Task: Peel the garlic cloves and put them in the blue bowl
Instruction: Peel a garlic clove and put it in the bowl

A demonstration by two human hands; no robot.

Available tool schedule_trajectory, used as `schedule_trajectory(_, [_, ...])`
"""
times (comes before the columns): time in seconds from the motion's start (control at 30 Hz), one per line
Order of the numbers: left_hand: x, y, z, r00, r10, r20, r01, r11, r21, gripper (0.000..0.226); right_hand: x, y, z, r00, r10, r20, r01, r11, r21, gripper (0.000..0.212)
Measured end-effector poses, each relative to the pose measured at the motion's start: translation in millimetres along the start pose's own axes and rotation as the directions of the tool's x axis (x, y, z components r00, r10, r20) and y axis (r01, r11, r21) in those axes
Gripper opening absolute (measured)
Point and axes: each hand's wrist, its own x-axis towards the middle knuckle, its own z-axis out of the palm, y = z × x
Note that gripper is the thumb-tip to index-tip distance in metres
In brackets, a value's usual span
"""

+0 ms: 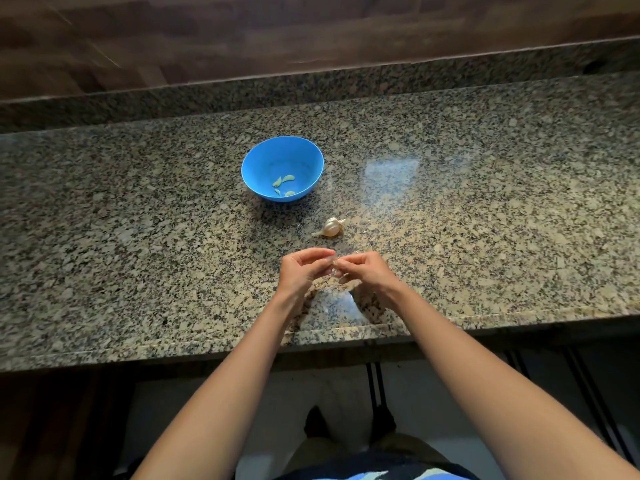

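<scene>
Garlic cloves (288,178), peeled and pale yellow-green, lie in the bottom of the blue bowl (266,154). The bowl stands on the granite counter (138,220), left of centre and well beyond the hands.

Nearer the person and a little right of the bowl, the left hand (300,271) hovers above the counter near its front edge. Its fingers are curled, with forefinger and thumb pinching toward the middle.

Between the hands and the bowl, apart from both, the garlic bulb (331,227) lies on its side on the stone in its papery skin. It is near the bowl but not touching it.

Just this side of the bulb, where the two sets of fingertips meet, sits the held clove (333,267). It is a small pale piece with a wisp of translucent skin, too blurred to tell how much of it is peeled. Both hands pinch it: the left from its left side, and the right hand (367,271) from its right side with fingers likewise curled.

Further right, a bright patch of reflected light (391,171) shows on the polished stone. A dark wooden wall (207,46) runs behind the counter.
</scene>
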Motion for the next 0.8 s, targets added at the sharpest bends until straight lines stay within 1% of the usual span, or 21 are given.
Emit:
schedule_trajectory(0.03, [0,1,-2,1.000,-0.011,0.017,0.011,0.999,-0.040,0.014,-4,-3,-2,0.995,0.071,0.076,-0.082,0.985,0.153,0.015])
schedule_trajectory(0.07, [0,2,-3,0.999,-0.017,0.029,0.019,0.997,-0.074,0.014,-6,-4,-4,0.986,0.115,0.117,-0.140,0.964,0.225,0.013])
schedule_trajectory(0.1, [0,2,-3,0.999,-0.022,0.034,0.026,0.995,-0.101,0.015,-8,-6,-4,0.981,0.146,0.129,-0.176,0.948,0.266,0.013])
schedule_trajectory(0.13, [1,2,-2,0.999,-0.028,0.029,0.031,0.993,-0.114,0.016,-6,-4,-3,0.981,0.160,0.109,-0.184,0.945,0.269,0.013])
schedule_trajectory(0.17, [1,3,-1,0.999,-0.034,0.020,0.036,0.993,-0.117,0.016,-5,-4,0,0.987,0.144,0.067,-0.156,0.956,0.247,0.015])
schedule_trajectory(0.2, [1,3,0,0.999,-0.039,0.010,0.039,0.993,-0.109,0.016,-2,-2,3,0.996,0.094,-0.004,-0.092,0.982,0.166,0.016])
schedule_trajectory(0.27, [1,2,2,0.999,-0.047,0.003,0.047,0.996,-0.070,0.016,3,1,5,0.993,-0.031,-0.112,0.019,0.994,-0.107,0.017])
schedule_trajectory(0.3, [0,2,4,0.999,-0.055,-0.004,0.054,0.997,-0.058,0.017,3,1,5,0.988,-0.067,-0.140,0.040,0.981,-0.188,0.016])
schedule_trajectory(0.33, [0,2,5,0.997,-0.071,-0.024,0.069,0.995,-0.069,0.017,3,1,5,0.986,-0.070,-0.154,0.041,0.983,-0.178,0.016])
schedule_trajectory(0.37, [0,3,5,0.994,-0.102,-0.049,0.096,0.988,-0.121,0.017,2,0,6,0.984,-0.058,-0.166,0.038,0.992,-0.120,0.016])
schedule_trajectory(0.43, [1,3,3,0.980,-0.183,-0.079,0.155,0.948,-0.278,0.017,-1,0,6,0.977,-0.030,-0.209,0.018,0.998,-0.058,0.016])
schedule_trajectory(0.47, [2,3,1,0.975,-0.204,-0.091,0.167,0.937,-0.307,0.017,-1,3,5,0.967,-0.037,-0.250,0.012,0.995,-0.099,0.016])
schedule_trajectory(0.5, [3,2,-2,0.974,-0.195,-0.116,0.160,0.953,-0.256,0.018,-1,5,4,0.953,-0.065,-0.295,0.007,0.981,-0.192,0.016])
schedule_trajectory(0.53, [4,0,-5,0.977,-0.145,-0.155,0.130,0.986,-0.104,0.019,-2,7,1,0.938,-0.105,-0.331,-0.008,0.946,-0.323,0.016])
schedule_trajectory(0.57, [5,-2,-8,0.981,-0.048,-0.189,0.074,0.989,0.131,0.020,-3,8,-1,0.926,-0.144,-0.350,-0.026,0.898,-0.438,0.017])
schedule_trajectory(0.6, [5,-3,-10,0.979,0.073,-0.192,0.006,0.924,0.383,0.021,-3,9,-3,0.919,-0.170,-0.357,-0.038,0.861,-0.508,0.019])
schedule_trajectory(0.63, [4,-3,-12,0.970,0.180,-0.166,-0.054,0.821,0.569,0.022,-4,10,-5,0.914,-0.188,-0.359,-0.038,0.841,-0.540,0.021])
schedule_trajectory(0.67, [3,-3,-12,0.959,0.250,-0.133,-0.097,0.730,0.677,0.025,-5,10,-6,0.910,-0.204,-0.360,-0.036,0.828,-0.559,0.022])
schedule_trajectory(0.7, [3,-2,-12,0.953,0.285,-0.104,-0.121,0.673,0.730,0.028,-7,9,-6,0.907,-0.216,-0.363,-0.037,0.816,-0.577,0.021])
schedule_trajectory(0.73, [3,-2,-11,0.951,0.297,-0.083,-0.132,0.637,0.760,0.030,-8,10,-6,0.905,-0.222,-0.363,-0.043,0.801,-0.598,0.019])
schedule_trajectory(0.8, [4,-1,-12,0.954,0.295,-0.060,-0.136,0.599,0.789,0.030,-9,12,-7,0.901,-0.238,-0.363,-0.053,0.769,-0.637,0.014])
